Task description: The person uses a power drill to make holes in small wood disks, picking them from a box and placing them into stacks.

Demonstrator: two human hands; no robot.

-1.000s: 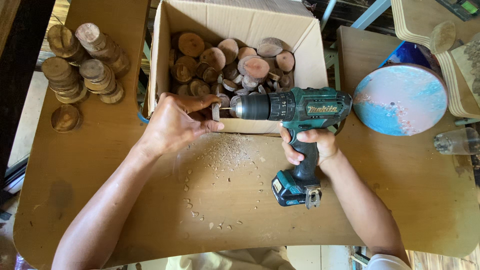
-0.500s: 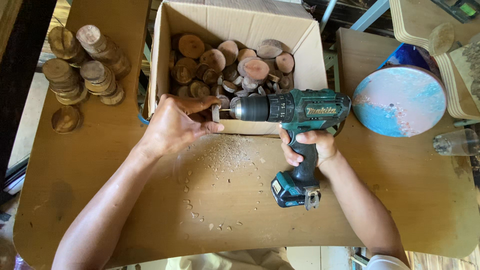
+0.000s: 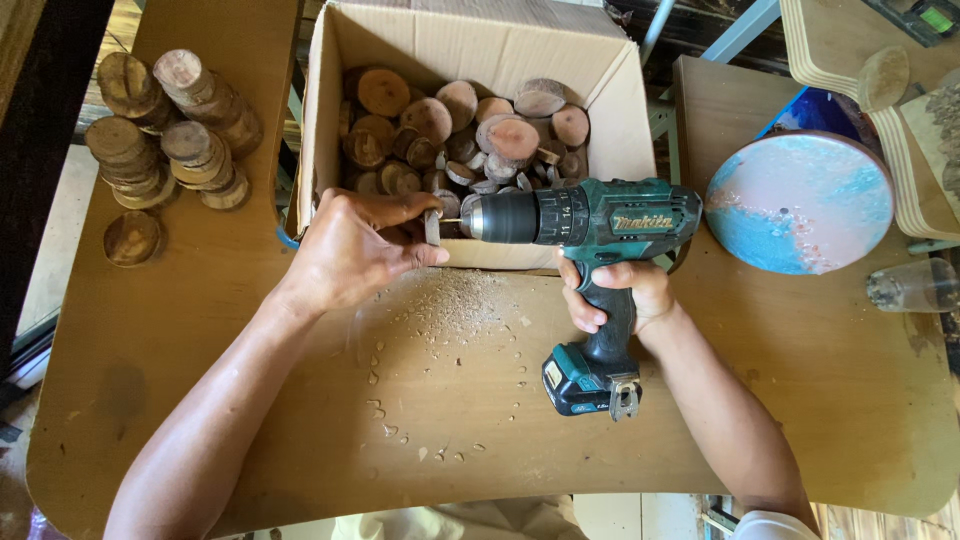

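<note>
Drilling looks unchanged from a second ago: the left hand (image 3: 355, 250) pinches a small round wood slice (image 3: 432, 227) at centre frame, the right hand (image 3: 615, 295) grips the teal cordless drill (image 3: 590, 215).

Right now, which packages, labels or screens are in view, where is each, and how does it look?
Cardboard box: open, brown, rectangular, at the top middle of the wooden table, filled with round wood slices.
Label on the drill: a small light strip on the teal body's side, held by the right hand; the left hand holds a small piece at the bit.
Green screen-like panel: top right corner, too small to tell.
</note>
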